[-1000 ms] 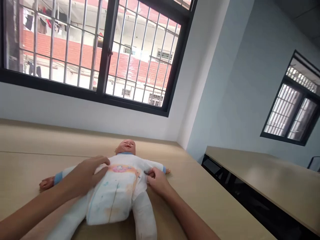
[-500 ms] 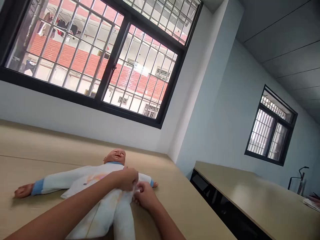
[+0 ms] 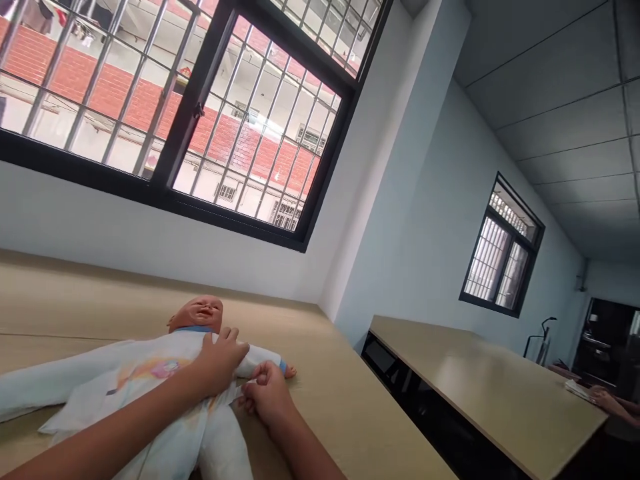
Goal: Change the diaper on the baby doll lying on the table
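A baby doll (image 3: 187, 343) in white clothes with blue collar and cuffs lies on its back on the table. Across its belly is a white diaper (image 3: 75, 413) with a printed orange and pink front; one side of it flares out at the left. My left hand (image 3: 223, 360) rests on the doll's chest and side, fingers spread. Beside the doll's hip, my right hand (image 3: 270, 393) pinches the diaper's thin side edge, stretched a little from the body. My left forearm covers part of the diaper.
The wooden table (image 3: 340, 413) runs up to the wall under a barred window (image 3: 250, 127). A second table (image 3: 465, 373) stands to the right across a dark gap. At its far end, a person's hand (image 3: 607, 400) is near some white paper (image 3: 580, 390).
My view has turned right, bringing the other person's hand into sight. My left hand has left the diaper's side edge and spread over the doll's chest; my right hand keeps its pinch.
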Demonstrator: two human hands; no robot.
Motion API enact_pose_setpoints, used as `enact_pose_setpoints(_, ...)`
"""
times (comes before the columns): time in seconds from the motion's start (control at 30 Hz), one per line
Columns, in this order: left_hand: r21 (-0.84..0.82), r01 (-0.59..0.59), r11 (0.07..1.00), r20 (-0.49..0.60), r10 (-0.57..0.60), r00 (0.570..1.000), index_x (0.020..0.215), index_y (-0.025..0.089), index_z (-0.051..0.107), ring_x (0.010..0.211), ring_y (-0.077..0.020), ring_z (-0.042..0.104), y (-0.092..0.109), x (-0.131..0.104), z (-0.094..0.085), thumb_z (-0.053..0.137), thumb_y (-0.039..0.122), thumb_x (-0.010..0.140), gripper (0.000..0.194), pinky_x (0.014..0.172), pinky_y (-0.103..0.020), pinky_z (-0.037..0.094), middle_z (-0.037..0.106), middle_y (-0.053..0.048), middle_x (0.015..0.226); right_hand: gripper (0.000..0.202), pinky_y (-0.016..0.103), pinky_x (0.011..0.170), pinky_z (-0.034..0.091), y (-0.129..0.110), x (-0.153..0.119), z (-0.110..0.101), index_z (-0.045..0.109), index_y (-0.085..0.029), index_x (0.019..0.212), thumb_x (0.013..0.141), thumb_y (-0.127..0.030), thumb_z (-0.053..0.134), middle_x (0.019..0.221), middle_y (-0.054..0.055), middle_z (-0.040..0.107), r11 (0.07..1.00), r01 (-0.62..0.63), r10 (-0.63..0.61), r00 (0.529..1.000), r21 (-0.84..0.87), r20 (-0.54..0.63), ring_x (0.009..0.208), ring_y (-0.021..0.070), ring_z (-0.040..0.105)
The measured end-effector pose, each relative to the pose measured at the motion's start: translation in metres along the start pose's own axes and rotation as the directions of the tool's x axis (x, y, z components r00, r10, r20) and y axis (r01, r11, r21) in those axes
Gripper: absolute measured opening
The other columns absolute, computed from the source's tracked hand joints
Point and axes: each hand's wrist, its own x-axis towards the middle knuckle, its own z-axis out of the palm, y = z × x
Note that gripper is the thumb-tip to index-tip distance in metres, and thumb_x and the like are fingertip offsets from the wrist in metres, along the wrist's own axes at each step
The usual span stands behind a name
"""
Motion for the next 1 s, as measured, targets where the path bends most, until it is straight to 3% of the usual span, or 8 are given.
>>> enact_pose_setpoints(0.17,-0.04,-0.02,0.999,-0.021,0.019,1.0,0.074,0.021,0.078,0.122,-0.0377,0.057,0.001,0.002,0.005,0.056,0.01,0.073,0.025,0.1,-0.06,0.037,0.07,-0.018,0.12,0.04,0.018,0.037,0.027,0.013,0.013,0.002,0.039,-0.026,0.083,0.058,-0.03,0.07,0.046,-0.011,0.052,0.994,0.081,-0.076,0.995,0.077,-0.07,0.036,0.0105,0.046)
enact_pose_setpoints(0.33,-0.089,0.005,0.996,-0.017,-0.007,1.0,0.08,0.021,0.082,0.126,-0.042,0.058,-0.001,-0.001,0.009,0.056,0.022,0.076,0.027,0.102,-0.071,0.034,0.071,-0.021,0.125,0.044,0.019,0.034,0.024,0.028,0.032,0.002,0.04,-0.026,0.078,0.054,-0.041,0.074,0.044,-0.008,0.051,0.99,0.102,-0.094,0.992,0.093,-0.089,0.032,0.0076,0.035)
enact_pose_setpoints(0.47,-0.136,0.016,0.991,0.073,-0.006,0.997,0.072,0.027,0.084,0.134,-0.0449,0.052,-0.001,-0.006,0.002,0.064,0.03,0.061,0.023,0.107,-0.075,0.029,0.067,-0.02,0.134,0.047,0.018,0.031,0.022,0.032,0.036,0.001,0.039,-0.027,0.075,0.05,-0.046,0.073,0.042,-0.008,0.048,0.984,0.116,-0.103,0.99,0.138,-0.097,0.032,0.0089,0.037)
enact_pose_setpoints(0.57,-0.108,0.02,0.994,0.128,-0.007,0.992,0.074,0.03,0.085,0.141,-0.0497,0.045,-0.001,-0.006,0.0,0.066,0.026,0.048,0.032,0.106,-0.079,0.026,0.062,-0.019,0.144,0.048,0.018,0.031,0.019,0.027,0.032,0.002,0.038,-0.027,0.074,0.049,-0.048,0.073,0.04,-0.009,0.046,0.982,0.114,-0.098,0.989,0.151,-0.109,0.032,0.0093,0.037)
enact_pose_setpoints(0.73,-0.078,0.072,0.994,0.173,-0.057,0.983,0.077,0.026,0.083,0.146,-0.0535,0.035,0.0,-0.002,0.001,0.069,0.024,0.045,0.035,0.103,-0.087,0.019,0.047,-0.024,0.158,0.051,0.018,0.036,0.022,0.011,0.02,0.005,0.037,-0.025,0.074,0.051,-0.045,0.079,0.046,-0.009,0.049,0.968,0.145,-0.146,0.989,0.204,-0.008,0.035,0.0073,0.038)
enact_pose_setpoints(0.87,-0.09,0.034,0.995,0.184,-0.017,0.983,0.084,0.023,0.082,0.134,-0.052,0.046,0.004,-0.002,-0.001,0.072,0.027,0.048,0.038,0.097,-0.082,0.033,0.061,-0.027,0.14,0.049,0.018,0.041,0.022,-0.001,0.01,0.014,0.037,-0.025,0.074,0.055,-0.041,0.079,0.05,-0.009,0.049,0.962,0.194,-0.199,0.98,0.191,0.008,0.037,0.0067,0.038)
enact_pose_setpoints(1.0,-0.172,0.039,0.984,0.23,0.001,0.973,0.096,0.022,0.079,0.133,-0.0497,0.049,0.0,-0.001,-0.009,0.076,0.027,0.049,0.048,0.1,-0.078,0.036,0.06,-0.026,0.137,0.038,0.02,0.046,0.028,-0.015,0.001,0.028,0.042,-0.024,0.079,0.055,-0.031,0.071,0.057,-0.008,0.052,0.971,0.155,-0.175,0.979,0.18,0.101,0.044,0.0088,0.041)
